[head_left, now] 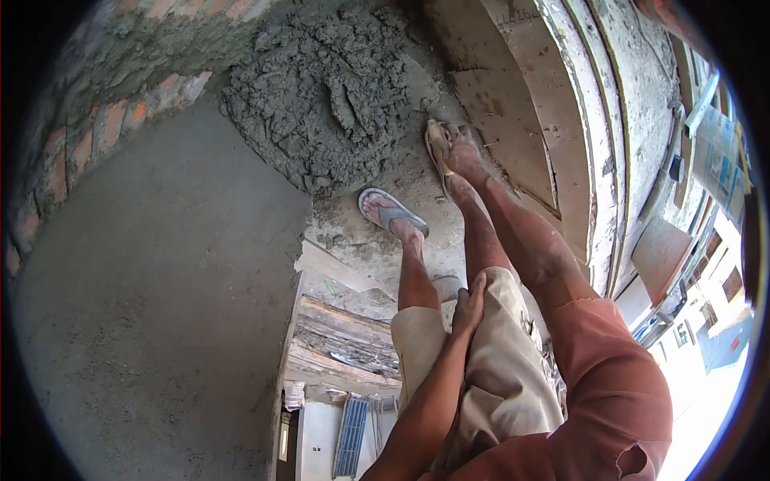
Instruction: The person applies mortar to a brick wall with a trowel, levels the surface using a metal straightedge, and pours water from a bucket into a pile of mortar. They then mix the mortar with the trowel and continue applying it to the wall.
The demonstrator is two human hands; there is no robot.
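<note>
My left hand (470,306) rests on the knee of my beige shorts (509,361), fingers laid along the cloth. My right hand (463,152) reaches far down beside my sandalled foot, its fingers bent around a spot next to a tan, worn-looking piece (437,135); what it grips there I cannot tell. Close ahead of that hand lies a heap of wet grey mortar (325,100). My other foot, in a grey flip-flop (393,211), stands at the heap's near edge.
A smooth grey cement surface (168,297) spreads across the left, bordered by a partly plastered brick wall (112,124). Worn boards (513,104) stand close on the right. Wooden planks (341,333) and a blue grille (350,437) show below.
</note>
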